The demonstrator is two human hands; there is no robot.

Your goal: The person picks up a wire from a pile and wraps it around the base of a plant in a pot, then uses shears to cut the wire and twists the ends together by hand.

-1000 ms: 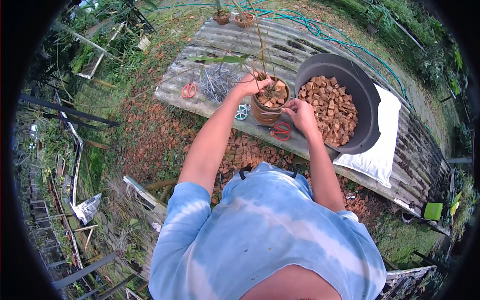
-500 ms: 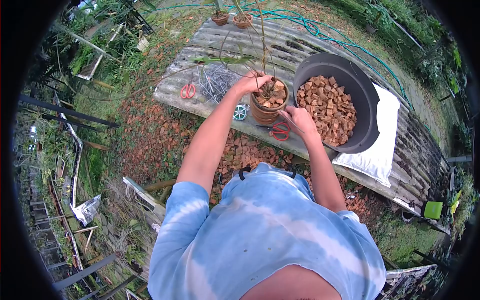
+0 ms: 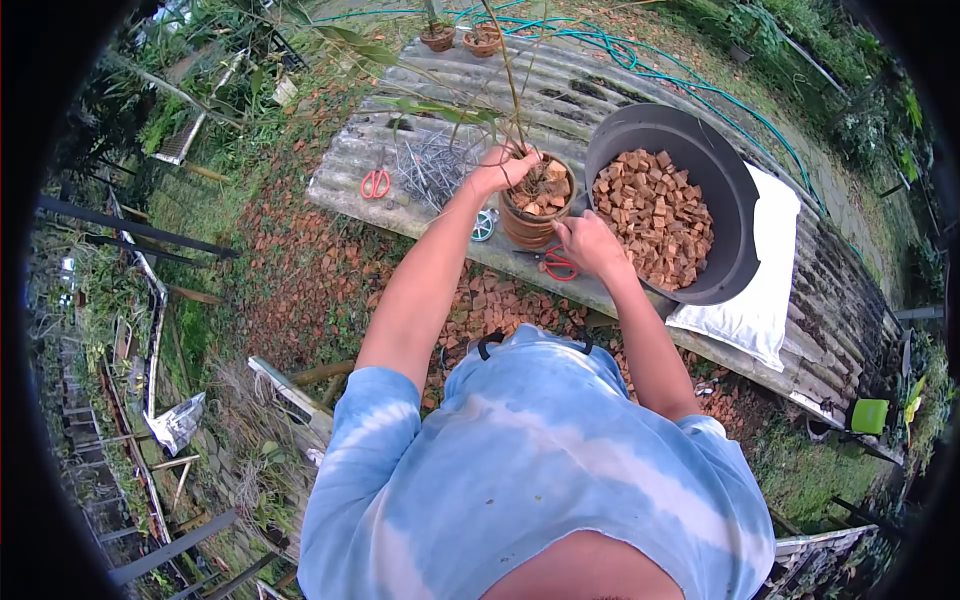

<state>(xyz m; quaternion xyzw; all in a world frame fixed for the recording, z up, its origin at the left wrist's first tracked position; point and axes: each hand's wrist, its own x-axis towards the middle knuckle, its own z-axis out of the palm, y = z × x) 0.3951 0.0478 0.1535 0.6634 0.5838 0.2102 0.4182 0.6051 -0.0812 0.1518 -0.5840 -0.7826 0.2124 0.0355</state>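
Observation:
A clay pot (image 3: 528, 230) holding brown chunks and a tall leafy plant (image 3: 513, 90) stands near the front edge of the corrugated table. My left hand (image 3: 503, 168) is at the pot's upper left rim, its fingers closed around the base of the plant. At the pot's right side is my right hand (image 3: 592, 242), fingers closed near the rim; what they hold, if anything, is hidden. Red-handled scissors (image 3: 560, 264) and a green-and-white wire reel (image 3: 484, 225) lie beside the pot. To the right sits a large dark tub (image 3: 735, 200) of brown chunks (image 3: 655, 215).
A second pair of red scissors (image 3: 375, 184) and a heap of metal wires (image 3: 432, 168) lie at the left. A white sack (image 3: 765, 300) is under the tub's right side. Two small pots (image 3: 483, 40) stand at the far edge, near a green hose (image 3: 625, 50).
The plant's stem and leaves have shifted left. My right hand has turned, and the thin tool seen in it before no longer shows.

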